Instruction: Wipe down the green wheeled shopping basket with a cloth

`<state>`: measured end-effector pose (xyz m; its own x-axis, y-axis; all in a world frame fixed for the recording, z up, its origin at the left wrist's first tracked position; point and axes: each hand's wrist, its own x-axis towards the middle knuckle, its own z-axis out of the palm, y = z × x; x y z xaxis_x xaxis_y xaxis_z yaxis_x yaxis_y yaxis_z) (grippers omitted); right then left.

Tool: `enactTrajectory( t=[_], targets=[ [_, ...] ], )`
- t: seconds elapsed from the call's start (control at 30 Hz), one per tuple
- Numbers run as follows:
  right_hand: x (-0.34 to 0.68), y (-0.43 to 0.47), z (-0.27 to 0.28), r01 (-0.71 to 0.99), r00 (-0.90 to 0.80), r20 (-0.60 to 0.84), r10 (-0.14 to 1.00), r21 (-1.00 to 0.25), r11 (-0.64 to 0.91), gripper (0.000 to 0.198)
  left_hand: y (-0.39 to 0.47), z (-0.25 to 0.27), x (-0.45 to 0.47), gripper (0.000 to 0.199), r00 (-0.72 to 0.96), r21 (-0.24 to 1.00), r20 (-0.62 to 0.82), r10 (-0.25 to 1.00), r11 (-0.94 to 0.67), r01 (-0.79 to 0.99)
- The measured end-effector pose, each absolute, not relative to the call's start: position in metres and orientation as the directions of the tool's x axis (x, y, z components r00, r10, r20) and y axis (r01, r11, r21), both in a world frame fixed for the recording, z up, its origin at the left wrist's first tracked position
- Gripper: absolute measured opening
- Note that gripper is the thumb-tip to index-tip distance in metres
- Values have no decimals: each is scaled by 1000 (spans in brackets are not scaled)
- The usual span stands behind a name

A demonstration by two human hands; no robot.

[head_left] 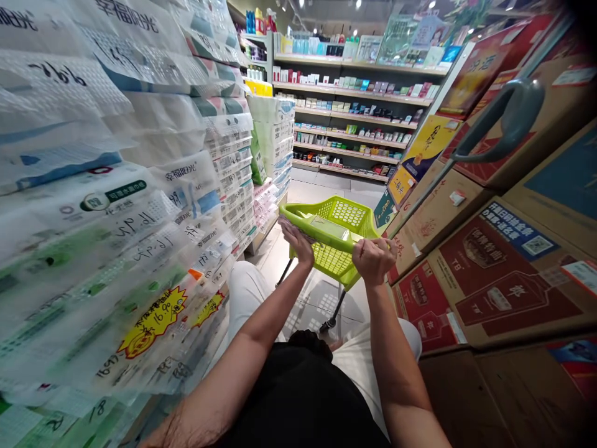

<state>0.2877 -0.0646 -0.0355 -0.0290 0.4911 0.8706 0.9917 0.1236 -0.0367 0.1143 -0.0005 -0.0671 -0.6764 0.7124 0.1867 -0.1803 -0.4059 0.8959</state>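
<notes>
We find the right hand (375,259) clenched round the right end of the green cart handle (311,228). The left hand (298,244) lies against its left end; we cannot tell how far those fingers close. The handle runs crosswise between the hands, neither clearly nearer. The cart basket (352,213) lies directly ahead, between wrapped packs (181,186) leftward and cartons (508,261) rightward.

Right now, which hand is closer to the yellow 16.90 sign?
Left. The left hand is at the green handle's left end, to the right of the yellow sign; the right hand grips the handle's right end, farther away.
</notes>
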Motion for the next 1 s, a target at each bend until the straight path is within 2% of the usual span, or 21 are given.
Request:
enactTrajectory(
  t=[0.1, 0.23, 0.4, 0.53, 0.63, 0.77, 1.0],
  targets=[
    [290, -66, -36, 993, -52, 869, 492, -6, 115, 32, -4, -63, 123, 63, -667, 859, 146, 730, -428, -280],
    [293, -69, -36, 991, -39, 854, 519, -34, 129, 30, 12, -50, 95, 57, -680, 814, 133, 721, -471, -341],
    [297, -69, -40, 991, -41, 863, 503, -31, 133, 29, -1, -59, 91, 55, -670, 887, 254, 698, -444, -127],
    [300, -68, -41, 990, -69, 866, 495, -1, 139, 28, -7, -64, 85, 44, -614, 917, 314, 724, -398, 0],
    [299, -67, -39, 988, -96, 860, 501, 20, 154, 29, 18, -50, 51, 40, -613, 914, 310, 727, -406, -20],
    [304, -63, -39, 985, -108, 850, 516, 21, 171, 29, 37, -42, 20, 42, -512, 907, 312, 800, -411, -90],
    [336, -69, -24, 991, -87, 785, 613, 7, 131, 31, -1, -61, 41, 44, -510, 920, 364, 779, -387, 66]
  ],
)
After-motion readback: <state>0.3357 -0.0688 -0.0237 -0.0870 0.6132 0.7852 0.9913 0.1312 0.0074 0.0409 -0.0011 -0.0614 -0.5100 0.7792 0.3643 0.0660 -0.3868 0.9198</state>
